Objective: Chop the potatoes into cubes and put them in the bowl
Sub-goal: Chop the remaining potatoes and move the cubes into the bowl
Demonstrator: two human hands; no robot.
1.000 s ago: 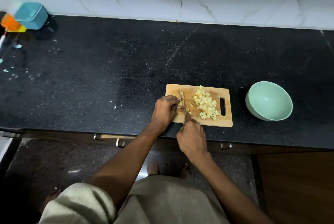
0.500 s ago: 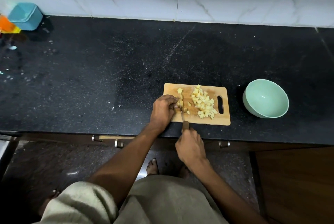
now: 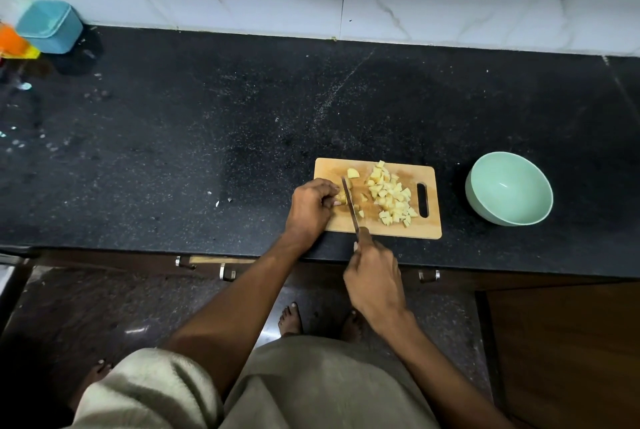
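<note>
potato cubes (image 3: 391,197): pale yellow, heaped on the board's right half
bowl (image 3: 508,188): mint green, upright, right of the board

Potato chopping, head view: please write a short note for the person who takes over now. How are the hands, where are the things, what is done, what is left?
Left hand: pinches the last uncut potato piece on the cutting board.
Right hand: grips the knife, blade across the board beside that piece.
Done: a pile of potato cubes lies on the right half of the board; one loose chunk lies near the far edge.
The green bowl stands right of the board, with nothing in it.
Left: finish cutting the held piece and perhaps the chunk, then move all cubes into the bowl.
</note>
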